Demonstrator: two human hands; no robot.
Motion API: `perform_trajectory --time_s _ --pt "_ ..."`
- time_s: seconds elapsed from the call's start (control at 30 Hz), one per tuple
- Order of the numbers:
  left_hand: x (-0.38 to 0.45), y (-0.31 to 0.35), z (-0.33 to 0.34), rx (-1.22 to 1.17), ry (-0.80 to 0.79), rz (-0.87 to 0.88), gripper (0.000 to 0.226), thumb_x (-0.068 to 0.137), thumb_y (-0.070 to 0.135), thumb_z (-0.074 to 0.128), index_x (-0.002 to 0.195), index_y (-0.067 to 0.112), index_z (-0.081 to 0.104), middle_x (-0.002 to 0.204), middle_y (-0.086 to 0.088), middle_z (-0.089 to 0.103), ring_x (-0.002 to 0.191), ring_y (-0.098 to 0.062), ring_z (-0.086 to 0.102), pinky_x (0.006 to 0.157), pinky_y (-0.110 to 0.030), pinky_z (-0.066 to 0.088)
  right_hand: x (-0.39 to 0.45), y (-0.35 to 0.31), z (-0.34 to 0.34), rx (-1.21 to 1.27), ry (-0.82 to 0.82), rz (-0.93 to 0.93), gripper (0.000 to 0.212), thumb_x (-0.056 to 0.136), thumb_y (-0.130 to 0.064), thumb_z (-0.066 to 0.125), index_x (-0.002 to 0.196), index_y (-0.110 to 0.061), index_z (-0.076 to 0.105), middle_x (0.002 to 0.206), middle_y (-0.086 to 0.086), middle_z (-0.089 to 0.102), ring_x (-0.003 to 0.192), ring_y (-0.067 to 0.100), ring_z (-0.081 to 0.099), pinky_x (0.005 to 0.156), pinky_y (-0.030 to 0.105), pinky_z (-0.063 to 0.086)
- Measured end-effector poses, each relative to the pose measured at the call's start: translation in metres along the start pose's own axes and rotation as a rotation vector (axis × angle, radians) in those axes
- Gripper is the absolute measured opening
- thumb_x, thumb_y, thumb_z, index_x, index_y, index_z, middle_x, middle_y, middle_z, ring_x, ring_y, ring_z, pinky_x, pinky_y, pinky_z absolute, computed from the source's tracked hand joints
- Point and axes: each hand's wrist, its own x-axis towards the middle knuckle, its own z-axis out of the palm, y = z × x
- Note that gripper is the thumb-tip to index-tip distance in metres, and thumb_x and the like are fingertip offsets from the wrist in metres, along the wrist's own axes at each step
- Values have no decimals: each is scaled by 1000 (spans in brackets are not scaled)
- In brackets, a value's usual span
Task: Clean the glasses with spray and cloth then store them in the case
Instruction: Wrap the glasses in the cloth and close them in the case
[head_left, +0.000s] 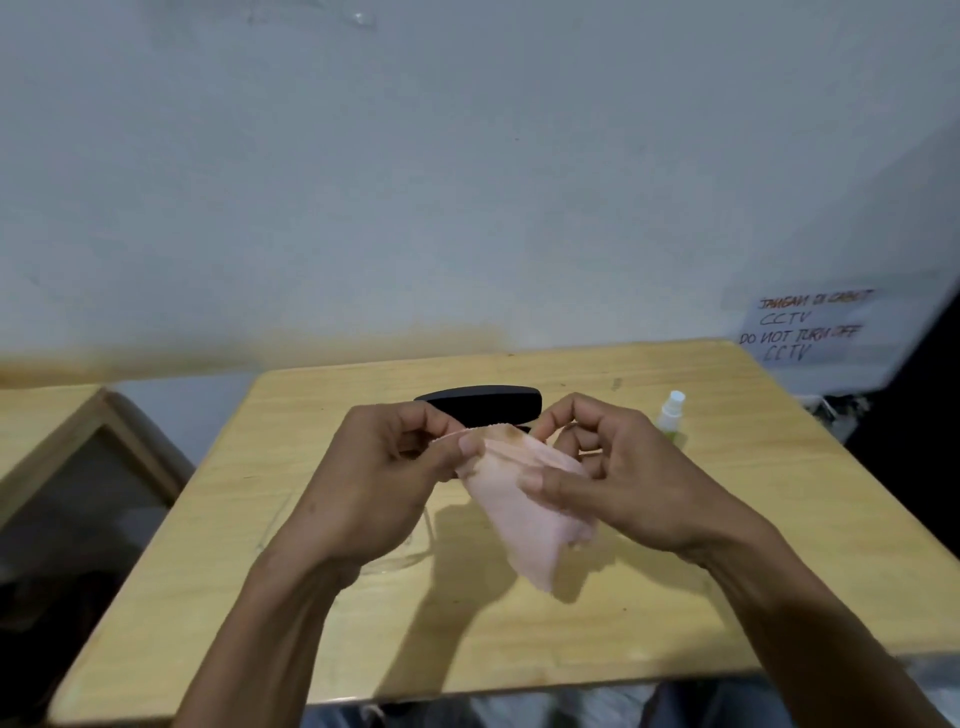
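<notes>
A pale pink cloth (524, 512) hangs in the air over the wooden table (467, 649), held between both hands. My left hand (384, 483) pinches its top left edge. My right hand (618, 467) pinches the cloth's upper right part between thumb and fingers. Under my left wrist, faint clear-framed glasses (410, 556) lie on the table, partly hidden by the hand. A black glasses case (483, 402) lies closed behind my hands. A small spray bottle (672, 413) with a white cap stands upright to the right of the case.
A second wooden table or frame (78, 431) stands lower at the left. A handwritten paper sign (810, 327) hangs on the wall at the back right. Dark clutter (841, 410) sits beyond the table's right corner.
</notes>
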Motion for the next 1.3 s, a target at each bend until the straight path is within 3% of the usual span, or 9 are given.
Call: perform_trajectory --time_s 0.1,0.17,0.37,0.53,0.73,0.9,1.03,1.13,1.3 --pt "1 2 -1 -59 50 4 10 89 6 68 81 4 74 69 -3 76 60 -4 67 60 -15 50 -1 3 -1 -36 94 -21 4 92 -15 71 89 -13 71 78 9 69 65 10 65 63 26 51" --pt "1 3 -3 -96 76 4 9 88 3 68 81 1 74 60 3 72 54 -1 62 55 -10 47 -3 4 -3 -3 113 14 13 96 -20 66 88 -14 74 77 6 76 66 11 69 64 28 52" --pt "4 -1 -8 -105 171 23 10 89 3 69 81 1 74 56 5 67 49 -1 53 53 -10 44 -6 5 -12 -106 167 -5 13 96 -21 66 90 -17 76 87 2 79 81 11 72 76 31 55" --pt "7 -5 -17 -121 243 1 12 88 6 70 76 8 73 53 11 66 51 -1 51 55 -11 42 -10 8 -23 -283 138 50 14 94 -12 64 90 -19 75 84 9 73 68 8 61 69 37 56" --pt "2 -13 -18 -104 300 -79 15 88 8 70 74 10 72 50 11 65 49 -3 50 60 -21 43 -12 5 -29 123 271 31 14 91 -17 67 79 -16 73 76 4 71 70 10 64 65 27 56" --pt "-9 -16 -2 243 269 -78 4 82 27 78 85 27 74 79 11 73 81 -10 64 65 -25 47 -8 -7 -11 126 294 -67 10 90 -19 69 84 -17 76 74 0 75 65 9 66 61 22 51" --pt "-15 -4 17 224 128 102 33 69 45 83 100 33 75 93 16 73 91 -3 62 72 -4 41 0 -15 7 1 222 -60 11 86 -25 77 84 -14 78 80 12 77 71 16 71 67 29 55" --pt "-14 1 24 231 48 148 30 69 47 83 97 38 77 95 22 75 94 1 64 74 3 36 1 -22 10 -35 116 -45 14 87 -27 75 84 -14 79 86 11 79 87 26 76 85 41 61" --pt "-14 2 24 96 70 171 13 74 30 84 87 28 82 80 15 78 75 4 65 70 0 40 0 -26 7 -42 3 -37 20 95 -22 66 92 -6 78 89 2 81 87 11 76 75 21 55"
